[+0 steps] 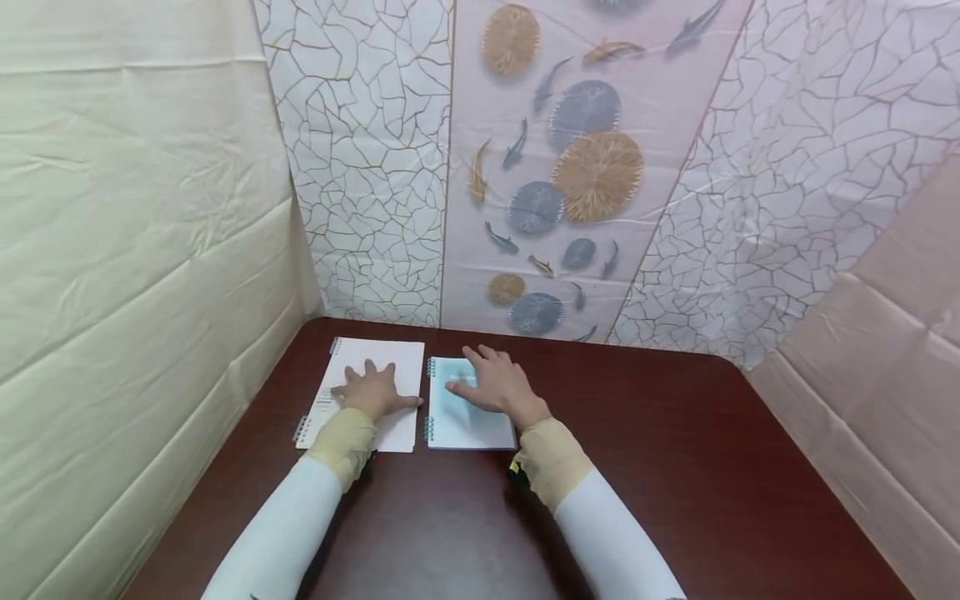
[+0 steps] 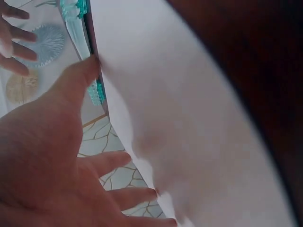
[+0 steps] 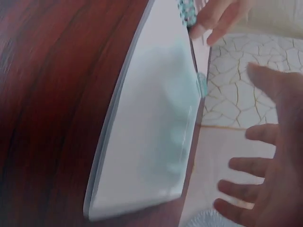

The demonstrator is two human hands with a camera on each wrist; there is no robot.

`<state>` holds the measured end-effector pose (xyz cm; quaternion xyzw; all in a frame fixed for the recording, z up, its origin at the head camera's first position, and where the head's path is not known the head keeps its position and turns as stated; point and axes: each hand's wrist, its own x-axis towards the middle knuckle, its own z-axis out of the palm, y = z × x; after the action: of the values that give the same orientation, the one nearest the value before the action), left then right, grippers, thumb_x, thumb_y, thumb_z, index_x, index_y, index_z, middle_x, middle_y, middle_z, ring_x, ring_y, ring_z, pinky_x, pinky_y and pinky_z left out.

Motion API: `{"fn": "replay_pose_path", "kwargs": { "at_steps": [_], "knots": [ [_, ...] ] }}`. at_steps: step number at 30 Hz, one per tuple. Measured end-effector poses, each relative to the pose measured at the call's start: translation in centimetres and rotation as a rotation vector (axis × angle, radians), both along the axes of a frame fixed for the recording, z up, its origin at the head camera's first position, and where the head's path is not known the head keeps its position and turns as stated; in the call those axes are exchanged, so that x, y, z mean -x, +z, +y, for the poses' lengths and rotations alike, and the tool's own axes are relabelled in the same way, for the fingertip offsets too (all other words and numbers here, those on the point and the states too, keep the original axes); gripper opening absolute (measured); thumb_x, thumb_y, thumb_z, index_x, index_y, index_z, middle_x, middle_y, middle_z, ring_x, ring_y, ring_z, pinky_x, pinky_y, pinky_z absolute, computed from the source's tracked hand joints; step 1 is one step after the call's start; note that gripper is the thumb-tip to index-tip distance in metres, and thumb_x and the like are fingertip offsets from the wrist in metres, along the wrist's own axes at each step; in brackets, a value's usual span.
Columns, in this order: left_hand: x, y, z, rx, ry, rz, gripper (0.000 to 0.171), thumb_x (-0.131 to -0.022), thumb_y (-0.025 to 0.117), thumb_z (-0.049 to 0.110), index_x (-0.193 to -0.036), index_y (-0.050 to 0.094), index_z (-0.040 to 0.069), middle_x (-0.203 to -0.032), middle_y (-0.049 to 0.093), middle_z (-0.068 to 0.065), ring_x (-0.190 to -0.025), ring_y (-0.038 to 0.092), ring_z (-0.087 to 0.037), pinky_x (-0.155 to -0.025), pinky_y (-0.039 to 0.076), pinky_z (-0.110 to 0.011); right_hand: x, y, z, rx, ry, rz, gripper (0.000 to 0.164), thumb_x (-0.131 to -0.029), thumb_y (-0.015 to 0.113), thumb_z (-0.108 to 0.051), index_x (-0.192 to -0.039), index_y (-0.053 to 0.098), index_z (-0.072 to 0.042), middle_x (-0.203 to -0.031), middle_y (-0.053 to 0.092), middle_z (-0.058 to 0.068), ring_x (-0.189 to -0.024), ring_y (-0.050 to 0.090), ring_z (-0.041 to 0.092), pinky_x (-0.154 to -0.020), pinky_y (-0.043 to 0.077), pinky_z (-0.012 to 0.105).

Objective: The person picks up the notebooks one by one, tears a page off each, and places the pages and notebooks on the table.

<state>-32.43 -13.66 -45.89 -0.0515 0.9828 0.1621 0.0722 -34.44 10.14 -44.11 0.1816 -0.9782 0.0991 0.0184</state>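
A white ring-bound notebook lies on the left of the table, its rings along the left edge. My left hand rests on it with fingers spread; in the left wrist view the fingertips meet the white page. Beside it, to the right, lies a light blue ring-bound notebook with teal rings and a closed cover. Over that cover is my right hand, fingers extended and holding nothing. In the right wrist view this hand shows a gap from the blue cover.
Both notebooks lie near the far side of a dark red-brown table. Behind it hangs a patterned cloth with fish and round shapes. Pale cloth lines the left side, and beige cloth the right.
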Motion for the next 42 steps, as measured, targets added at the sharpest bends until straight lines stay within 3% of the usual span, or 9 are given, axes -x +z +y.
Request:
{"fn": "replay_pose_path", "kwargs": {
  "at_steps": [5, 9, 16, 22, 27, 31, 42],
  "knots": [
    [-0.3, 0.1, 0.0, 0.009, 0.038, -0.021, 0.103, -0.089, 0.072, 0.07, -0.165, 0.037, 0.01, -0.171, 0.013, -0.034, -0.153, 0.011, -0.064, -0.112, 0.021, -0.084, -0.9, -0.4, -2.2, -0.011, -0.021, -0.095, 0.081, -0.101, 0.058, -0.066, -0.164, 0.042, -0.019, -0.167, 0.04, 0.017, -0.15, 0.04, 0.046, -0.111, 0.046, 0.062],
    [0.0, -0.2, 0.1, 0.019, 0.031, -0.023, 0.103, -0.089, 0.069, 0.074, -0.165, 0.037, 0.013, -0.17, 0.016, -0.033, -0.153, 0.013, -0.064, -0.111, 0.022, -0.085, -1.6, -1.2, -3.3, -0.052, -0.044, -0.153, 0.084, -0.1, 0.054, -0.071, -0.165, 0.041, -0.019, -0.165, 0.043, 0.017, -0.148, 0.042, 0.045, -0.11, 0.046, 0.063],
    [0.4, -0.4, 2.5, 0.028, 0.012, -0.001, 0.1, -0.089, 0.068, 0.075, -0.163, 0.042, 0.013, -0.169, 0.021, -0.033, -0.152, 0.016, -0.065, -0.107, 0.024, -0.087, -1.9, -1.7, -2.0, -0.02, -0.138, -0.193, 0.089, -0.099, 0.054, -0.074, -0.167, 0.037, -0.019, -0.163, 0.044, 0.021, -0.148, 0.039, 0.05, -0.108, 0.043, 0.071],
    [0.0, -0.1, 5.4, 0.044, 0.013, 0.005, 0.094, -0.091, 0.069, 0.071, -0.162, 0.046, 0.014, -0.167, 0.028, -0.032, -0.15, 0.023, -0.063, -0.106, 0.031, -0.084, -1.8, -2.2, 1.5, -0.01, -0.187, -0.217, 0.089, -0.097, 0.061, -0.071, -0.165, 0.041, -0.017, -0.165, 0.035, 0.027, -0.148, 0.033, 0.058, -0.109, 0.041, 0.072],
    [-0.7, 0.6, 8.3, 0.082, 0.007, -0.017, 0.09, -0.094, 0.066, 0.07, -0.164, 0.043, 0.017, -0.17, 0.025, -0.028, -0.152, 0.022, -0.061, -0.107, 0.034, -0.082, -2.0, -2.6, 6.0, -0.033, -0.186, -0.175, 0.082, -0.097, 0.066, -0.065, -0.159, 0.051, -0.013, -0.158, 0.04, 0.033, -0.138, 0.044, 0.059, -0.103, 0.048, 0.068],
    [-0.3, 0.1, 10.1, 0.127, 0.01, -0.05, 0.092, -0.095, 0.061, 0.074, -0.166, 0.038, 0.022, -0.173, 0.021, -0.024, -0.153, 0.02, -0.06, -0.107, 0.036, -0.081, -2.2, -2.5, 9.8, -0.046, -0.18, -0.154, 0.076, -0.1, 0.066, -0.057, -0.157, 0.053, -0.008, -0.15, 0.045, 0.036, -0.13, 0.05, 0.058, -0.103, 0.048, 0.064],
    [0.2, 0.4, 12.0, 0.227, 0.035, -0.096, 0.098, -0.093, 0.057, 0.08, -0.167, 0.036, 0.02, -0.164, 0.03, -0.031, -0.149, 0.029, -0.061, -0.104, 0.043, -0.077, -2.4, -2.5, 17.1, -0.059, -0.21, -0.154, 0.074, -0.105, 0.062, -0.051, -0.156, 0.05, -0.001, -0.144, 0.046, 0.042, -0.129, 0.049, 0.06, -0.105, 0.043, 0.067]
  ]
}}
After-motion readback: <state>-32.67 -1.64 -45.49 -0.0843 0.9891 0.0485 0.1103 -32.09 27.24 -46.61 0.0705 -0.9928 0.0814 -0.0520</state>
